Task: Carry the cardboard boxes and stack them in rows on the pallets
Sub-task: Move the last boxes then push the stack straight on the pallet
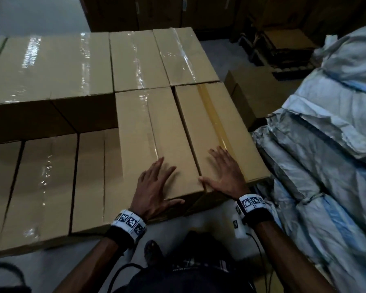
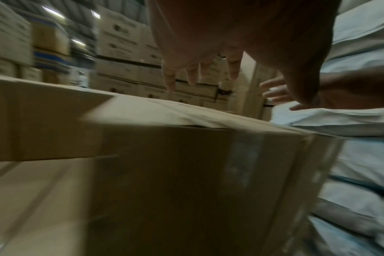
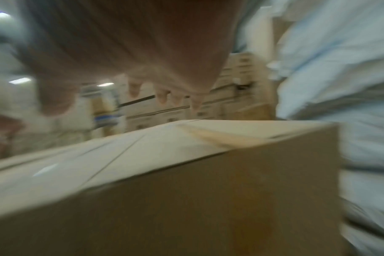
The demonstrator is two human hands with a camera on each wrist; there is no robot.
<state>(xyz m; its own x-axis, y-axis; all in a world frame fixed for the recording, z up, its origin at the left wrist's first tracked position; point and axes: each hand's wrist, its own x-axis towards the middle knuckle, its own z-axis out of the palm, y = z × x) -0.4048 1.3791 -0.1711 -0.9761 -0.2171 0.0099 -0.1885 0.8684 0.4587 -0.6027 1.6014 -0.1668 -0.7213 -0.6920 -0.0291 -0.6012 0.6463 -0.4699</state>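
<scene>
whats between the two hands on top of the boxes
Only the seam where the two top boxes meet, between the left hand and the right hand; nothing lies on the cardboard there. The head view shows it.

The cardboard boxes (image 1: 156, 134) are plain tan with glossy clear tape; the box (image 1: 218, 132) just right of them has amber tape. Beside it, the sacks (image 1: 325, 134) are pale grey-blue. The wristbands (image 1: 129, 224) are black-and-white checked.
</scene>
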